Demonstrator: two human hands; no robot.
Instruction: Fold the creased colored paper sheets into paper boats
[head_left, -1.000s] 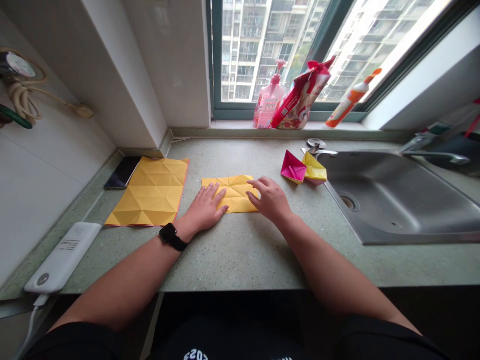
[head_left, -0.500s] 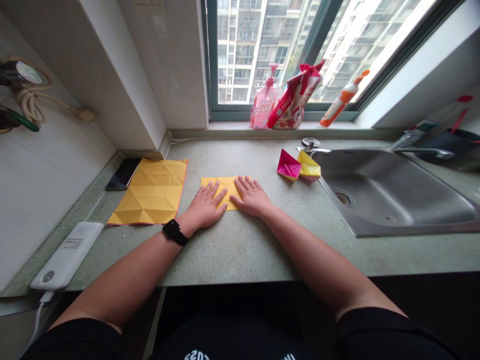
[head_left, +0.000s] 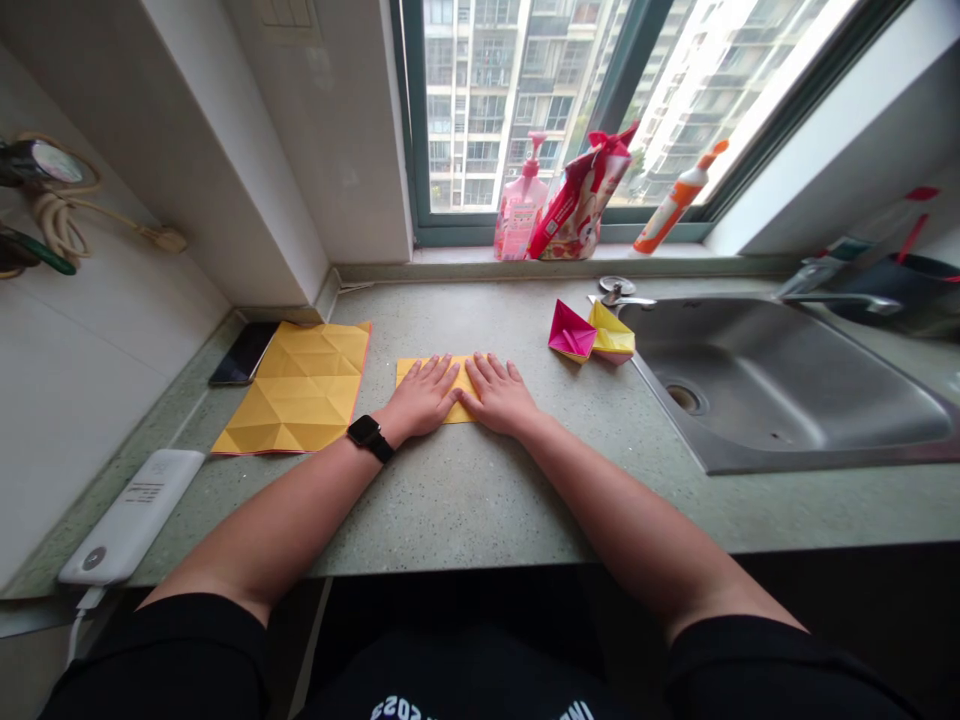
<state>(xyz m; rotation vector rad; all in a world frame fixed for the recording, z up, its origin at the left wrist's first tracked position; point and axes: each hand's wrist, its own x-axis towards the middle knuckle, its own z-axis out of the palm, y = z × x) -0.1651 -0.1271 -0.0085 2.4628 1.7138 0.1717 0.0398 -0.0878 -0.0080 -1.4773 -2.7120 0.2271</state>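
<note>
A folded yellow sheet of paper (head_left: 459, 388) lies flat on the counter, mostly covered by my hands. My left hand (head_left: 422, 395) rests palm down on its left and middle part, fingers stretched out. On the right part lies my right hand (head_left: 500, 396), also flat with fingers extended. The two thumbs almost meet over the middle of the paper. Left of my hands, a larger creased yellow sheet (head_left: 307, 385) with a reddish edge lies spread on the counter. Two folded paper shapes, one pink (head_left: 572, 330) and one yellow (head_left: 611, 328), stand right of my hands.
A steel sink (head_left: 787, 385) is set into the counter on the right. A phone (head_left: 244, 352) and a white power bank (head_left: 135, 515) with a cable lie left. On the windowsill stand a pink pump bottle (head_left: 520, 212), a red bag (head_left: 581, 205) and an orange-white bottle (head_left: 679, 205).
My left hand has slid right across the folded paper, closer to my right hand. My right hand stays about where it was on the paper. The view has shifted slightly.
</note>
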